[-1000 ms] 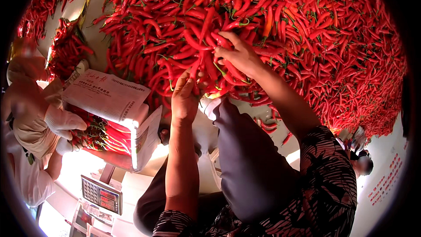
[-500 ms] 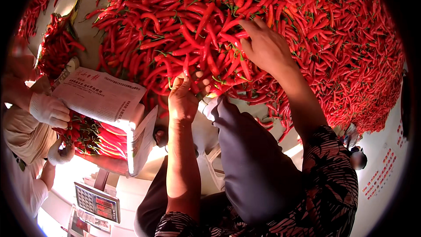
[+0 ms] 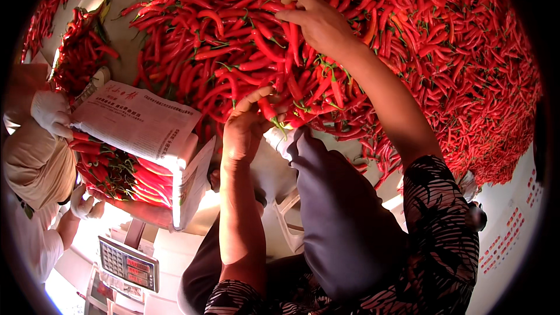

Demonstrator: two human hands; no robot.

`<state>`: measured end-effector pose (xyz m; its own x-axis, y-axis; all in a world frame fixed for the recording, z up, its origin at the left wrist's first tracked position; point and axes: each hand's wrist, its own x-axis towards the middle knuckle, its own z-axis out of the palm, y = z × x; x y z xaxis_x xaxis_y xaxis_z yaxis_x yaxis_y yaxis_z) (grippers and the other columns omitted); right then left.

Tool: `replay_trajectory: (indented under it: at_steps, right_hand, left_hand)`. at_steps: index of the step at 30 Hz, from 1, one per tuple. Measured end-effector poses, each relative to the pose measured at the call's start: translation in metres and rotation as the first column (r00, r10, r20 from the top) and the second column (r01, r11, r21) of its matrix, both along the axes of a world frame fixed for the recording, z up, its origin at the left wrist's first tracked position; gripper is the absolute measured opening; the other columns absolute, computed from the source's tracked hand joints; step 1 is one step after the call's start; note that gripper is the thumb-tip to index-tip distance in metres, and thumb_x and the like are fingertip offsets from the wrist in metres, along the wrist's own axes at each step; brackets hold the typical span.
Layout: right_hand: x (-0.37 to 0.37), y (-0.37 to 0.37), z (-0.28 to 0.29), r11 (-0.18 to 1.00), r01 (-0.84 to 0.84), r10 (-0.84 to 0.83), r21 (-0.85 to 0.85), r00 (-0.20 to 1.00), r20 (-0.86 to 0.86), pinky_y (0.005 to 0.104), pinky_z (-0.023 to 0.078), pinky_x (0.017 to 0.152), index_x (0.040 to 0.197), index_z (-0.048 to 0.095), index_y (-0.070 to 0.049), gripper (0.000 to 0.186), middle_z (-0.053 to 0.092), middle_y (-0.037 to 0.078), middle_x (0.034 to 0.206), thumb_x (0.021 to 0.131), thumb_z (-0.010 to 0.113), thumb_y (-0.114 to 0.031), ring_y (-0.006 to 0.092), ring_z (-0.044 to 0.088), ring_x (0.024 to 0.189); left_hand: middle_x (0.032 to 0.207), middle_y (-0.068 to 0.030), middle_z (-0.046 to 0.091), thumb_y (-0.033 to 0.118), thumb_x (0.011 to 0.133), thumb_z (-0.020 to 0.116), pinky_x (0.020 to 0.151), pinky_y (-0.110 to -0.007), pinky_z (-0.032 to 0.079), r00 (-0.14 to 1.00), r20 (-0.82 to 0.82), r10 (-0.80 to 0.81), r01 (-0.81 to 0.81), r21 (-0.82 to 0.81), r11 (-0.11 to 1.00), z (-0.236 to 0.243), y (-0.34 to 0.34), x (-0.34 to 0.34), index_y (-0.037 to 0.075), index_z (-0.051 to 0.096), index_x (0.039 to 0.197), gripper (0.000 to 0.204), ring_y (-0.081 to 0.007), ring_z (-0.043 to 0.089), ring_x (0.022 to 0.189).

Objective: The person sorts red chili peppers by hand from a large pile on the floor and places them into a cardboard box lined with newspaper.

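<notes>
My left hand [image 3: 245,131] is closed on a red chili pepper [image 3: 268,110], its green stem pointing down toward my knee. Farther up and to the right, my right hand [image 3: 321,23] reaches over the heap of red chili peppers [image 3: 233,35]. Its thumb and index finger are apart, just above some peppers, and I see nothing held between them. Loose peppers with green stems lie all around both hands.
On the left, a co-worker's white-gloved hands [image 3: 51,114] are at a box of chili peppers [image 3: 154,184] partly covered by newspaper [image 3: 137,118]. A digital scale display [image 3: 128,263] stands below it. My bent knee [image 3: 326,186] rises beside the heap. A smaller pepper pile [image 3: 81,52] lies at far left.
My right hand has moved up and to the left over the heap. In my left hand, the pepper now shows stem down, where one pointed upward before. The co-worker's gloved hands shifted slightly.
</notes>
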<state>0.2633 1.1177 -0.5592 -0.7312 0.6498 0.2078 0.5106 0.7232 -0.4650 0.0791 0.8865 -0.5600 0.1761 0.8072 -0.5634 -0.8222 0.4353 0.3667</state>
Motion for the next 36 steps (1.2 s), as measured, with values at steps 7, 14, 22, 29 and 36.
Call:
replay_trajectory:
  at_steps: [7, 14, 22, 29, 36]
  right_hand:
    - [0.034, -0.037, 0.0, 0.946, -0.155, 0.166, -0.283, 0.986, 0.013, 0.0367, 0.053, 0.098, 0.123, 0.068, -0.004, 0.044, 0.057, 0.013, 0.131, 0.085, 0.058, 0.014, 0.0318, 0.062, 0.119]
    - [0.027, -0.025, -0.01, 0.92, -0.061, 0.074, -0.386, 0.997, 0.02, 0.0385, 0.051, 0.096, 0.118, 0.066, -0.004, 0.036, 0.062, 0.013, 0.12, 0.085, 0.06, 0.008, 0.0328, 0.063, 0.112]
    - [0.009, -0.043, 0.011, 0.644, 0.29, -0.425, -0.708, 0.905, -0.016, 0.0279, 0.052, 0.058, 0.13, 0.046, 0.001, 0.031, 0.065, 0.014, 0.109, 0.1, 0.054, -0.003, 0.0139, 0.066, 0.074]
    - [-0.025, -0.117, 0.021, 0.589, 0.145, -0.332, -0.795, 0.94, -0.074, 0.0377, 0.055, 0.071, 0.113, 0.059, 0.003, 0.026, 0.07, 0.015, 0.096, 0.098, 0.066, -0.016, 0.0255, 0.072, 0.081]
    - [-0.031, -0.153, 0.006, 0.518, 0.215, -0.419, -0.828, 0.907, -0.027, 0.0395, 0.053, 0.095, 0.128, 0.058, 0.004, 0.034, 0.068, 0.024, 0.119, 0.096, 0.058, -0.008, 0.0342, 0.068, 0.111]
  left_hand:
    - [0.11, -0.0072, 0.067, 0.006, 0.102, 0.06, 0.085, -0.031, 0.056, 0.951, -0.307, 0.03, -0.013, 0.057, 0.998, 0.004, 0.007, 0.014, 0.003, 0.06, 0.135, 0.033, -0.0191, 0.068, 0.096]
    - [0.108, -0.0054, 0.071, 0.015, 0.101, 0.067, 0.094, -0.029, 0.05, 0.895, -0.436, 0.094, -0.106, -0.002, 0.994, 0.003, 0.013, -0.004, 0.001, 0.069, 0.121, 0.024, -0.0142, 0.064, 0.099]
    - [0.115, -0.0123, 0.069, 0.017, 0.105, 0.059, 0.1, -0.049, 0.054, 0.978, 0.008, 0.211, -0.211, 0.062, 0.976, -0.002, 0.013, 0.002, 0.001, 0.064, 0.114, 0.019, -0.0278, 0.068, 0.108]
    - [0.127, -0.0142, 0.066, 0.008, 0.106, 0.054, 0.101, -0.045, 0.055, 0.965, -0.065, 0.254, -0.253, 0.024, 0.967, -0.006, 0.018, 0.024, 0.001, 0.059, 0.131, 0.026, -0.0265, 0.066, 0.112]
    - [0.131, -0.0116, 0.063, 0.009, 0.107, 0.053, 0.104, -0.04, 0.052, 0.975, -0.037, 0.221, -0.221, -0.001, 0.975, 0.0, 0.011, 0.017, 0.006, 0.047, 0.145, 0.039, -0.0239, 0.063, 0.119]
